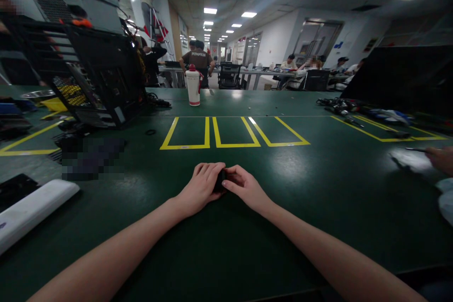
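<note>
Both hands meet over the green tabletop (219, 245), just in front of the yellow tape outlines (184, 147). Between them is a small dark object (220, 181), mostly covered by fingers, so its kind does not show. My left hand (201, 185) is curled around its left side and top. From the right, my right hand (247, 188) closes on it with bent fingers, the thumb pressed to its near side.
An opened computer case (102, 71) stands at the left, near a white bar-shaped thing (38, 212). A white cup (193, 88) with a red top is farther back. Cables (343, 106) lie at the right, and another person's hand (440, 158) reaches in at the right edge.
</note>
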The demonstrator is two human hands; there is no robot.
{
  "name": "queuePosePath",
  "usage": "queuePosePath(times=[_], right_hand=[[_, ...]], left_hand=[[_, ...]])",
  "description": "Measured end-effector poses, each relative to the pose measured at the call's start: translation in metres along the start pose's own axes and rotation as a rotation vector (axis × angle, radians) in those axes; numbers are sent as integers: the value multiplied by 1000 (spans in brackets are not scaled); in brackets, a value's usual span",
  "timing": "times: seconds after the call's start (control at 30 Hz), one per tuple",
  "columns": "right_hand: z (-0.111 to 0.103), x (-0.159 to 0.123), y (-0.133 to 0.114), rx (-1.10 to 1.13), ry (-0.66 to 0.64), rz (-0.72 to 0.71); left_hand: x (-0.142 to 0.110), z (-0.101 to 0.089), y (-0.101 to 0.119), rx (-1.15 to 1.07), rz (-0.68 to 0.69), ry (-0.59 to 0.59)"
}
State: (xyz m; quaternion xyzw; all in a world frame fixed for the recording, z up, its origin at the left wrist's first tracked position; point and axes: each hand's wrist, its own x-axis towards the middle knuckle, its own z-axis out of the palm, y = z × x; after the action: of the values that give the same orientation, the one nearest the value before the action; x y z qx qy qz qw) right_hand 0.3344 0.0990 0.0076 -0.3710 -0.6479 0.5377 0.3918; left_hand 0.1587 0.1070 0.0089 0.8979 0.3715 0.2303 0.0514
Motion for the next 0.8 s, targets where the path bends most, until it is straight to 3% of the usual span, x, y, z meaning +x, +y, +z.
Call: queuePosePath(times=[0.43,0.8], right_hand=[[1,2,2,-14,85,15],[0,-2,-5,-70,11,-70]], left_hand=[[0,-6,5,21,5,-7],[0,-3,3,-3,4,-9]])
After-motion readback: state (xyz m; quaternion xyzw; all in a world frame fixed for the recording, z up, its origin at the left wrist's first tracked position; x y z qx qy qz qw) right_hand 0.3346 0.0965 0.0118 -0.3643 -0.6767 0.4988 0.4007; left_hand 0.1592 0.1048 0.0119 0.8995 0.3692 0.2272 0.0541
